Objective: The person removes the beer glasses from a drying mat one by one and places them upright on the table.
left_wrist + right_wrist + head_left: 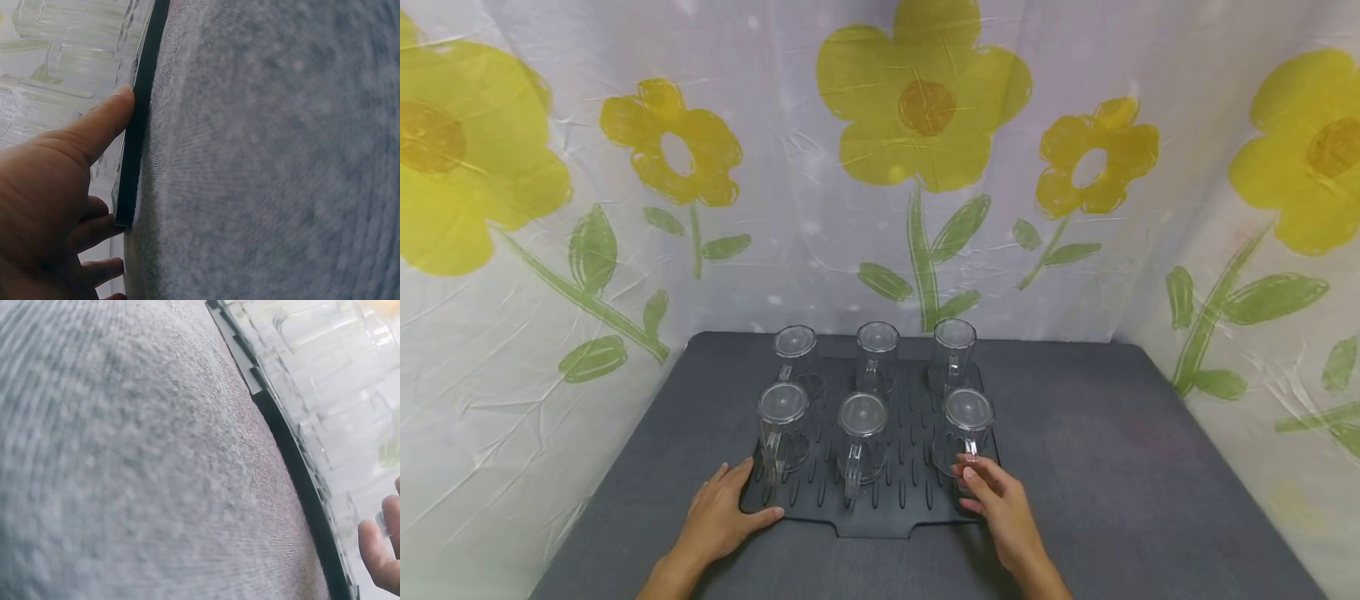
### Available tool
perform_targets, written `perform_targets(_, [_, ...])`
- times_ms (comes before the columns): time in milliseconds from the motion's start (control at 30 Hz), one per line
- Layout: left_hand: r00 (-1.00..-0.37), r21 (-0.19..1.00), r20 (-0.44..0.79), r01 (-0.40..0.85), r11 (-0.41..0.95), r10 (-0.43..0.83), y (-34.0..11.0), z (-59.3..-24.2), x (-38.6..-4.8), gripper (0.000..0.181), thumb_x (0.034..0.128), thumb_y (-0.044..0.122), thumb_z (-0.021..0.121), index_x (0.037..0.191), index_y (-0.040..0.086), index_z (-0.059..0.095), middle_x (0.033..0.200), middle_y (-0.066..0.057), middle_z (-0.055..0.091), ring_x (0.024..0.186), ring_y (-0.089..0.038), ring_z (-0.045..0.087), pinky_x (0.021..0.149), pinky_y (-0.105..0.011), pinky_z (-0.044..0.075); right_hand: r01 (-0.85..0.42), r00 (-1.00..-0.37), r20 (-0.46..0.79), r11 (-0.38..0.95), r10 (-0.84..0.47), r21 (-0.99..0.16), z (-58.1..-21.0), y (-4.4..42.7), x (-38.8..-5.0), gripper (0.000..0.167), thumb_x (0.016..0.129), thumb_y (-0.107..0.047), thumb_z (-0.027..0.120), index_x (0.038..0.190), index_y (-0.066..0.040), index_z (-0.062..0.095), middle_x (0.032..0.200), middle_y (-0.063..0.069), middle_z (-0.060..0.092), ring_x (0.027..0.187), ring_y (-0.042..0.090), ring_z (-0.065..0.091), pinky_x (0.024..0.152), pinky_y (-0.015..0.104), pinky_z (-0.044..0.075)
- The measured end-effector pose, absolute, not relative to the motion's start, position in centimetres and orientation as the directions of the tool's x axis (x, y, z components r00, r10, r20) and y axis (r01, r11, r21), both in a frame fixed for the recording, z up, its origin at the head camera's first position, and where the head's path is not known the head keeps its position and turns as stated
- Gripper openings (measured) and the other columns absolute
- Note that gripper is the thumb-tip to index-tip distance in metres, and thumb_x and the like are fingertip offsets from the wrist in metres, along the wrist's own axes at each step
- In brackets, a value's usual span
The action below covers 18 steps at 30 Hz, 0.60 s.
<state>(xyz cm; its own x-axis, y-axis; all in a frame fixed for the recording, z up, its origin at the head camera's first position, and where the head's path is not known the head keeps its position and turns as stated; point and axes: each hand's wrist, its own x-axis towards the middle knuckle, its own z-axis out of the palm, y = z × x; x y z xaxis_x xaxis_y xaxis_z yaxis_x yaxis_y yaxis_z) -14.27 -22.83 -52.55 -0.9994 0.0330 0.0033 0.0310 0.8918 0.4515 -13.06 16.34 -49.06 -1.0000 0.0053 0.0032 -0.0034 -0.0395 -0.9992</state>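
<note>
Several clear glass mugs stand upside down in two rows of three on a dark, ridged drying mat [872,525]. At the mat's front left corner rests my left hand [718,512], fingers along the side and thumb [112,119] on the front edge. The front left mug [783,404] is just beyond it. My right hand [1006,510] pinches the handle of the front right mug [967,410] between thumb and fingers. A bit of clear glass shows between the right fingertips [370,534] in the right wrist view. The front middle mug [862,415] has its handle toward me.
Behind stand the back left mug [795,342], back middle mug [877,337] and back right mug [955,335]. The dark grey table [1090,467] extends on both sides of the mat. A flowered curtain [775,250] hangs around its back and sides.
</note>
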Motion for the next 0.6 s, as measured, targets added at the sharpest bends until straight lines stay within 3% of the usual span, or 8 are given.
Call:
perform_targets(233, [-0.999, 0.453, -0.008, 0.025, 0.891, 0.032, -22.84, -52.5, -14.3, 0.106, 0.0686, 0.065, 0.076, 0.139, -0.009, 0.044, 0.137, -0.029, 0.046, 0.131, -0.052, 0.03, 0.101, -0.069, 0.021, -0.032, -0.999, 0.034, -0.115, -0.019, -0.993, -49.57, 16.08, -13.23, 0.033, 0.099, -0.011, 0.055, 0.122, 0.012, 0.055, 0.115, 0.032, 0.058, 0.107, 0.044, 0.055, 0.083, 0.047, 0.053])
perform_targets(600, [-1.0, 0.454, -0.009, 0.021, 0.891, 0.028, -22.84, -52.55, -14.24, 0.107, 0.0684, 0.065, 0.075, 0.139, -0.009, 0.044, 0.137, -0.03, 0.045, 0.13, -0.053, 0.03, 0.101, -0.069, 0.021, -0.157, -0.987, 0.152, -0.138, 0.046, -0.978, -50.1, 15.73, -13.23, 0.026, 0.1, -0.006, 0.053, 0.108, 0.018, 0.054, 0.103, 0.033, 0.06, 0.093, 0.03, 0.065, 0.076, 0.041, 0.056])
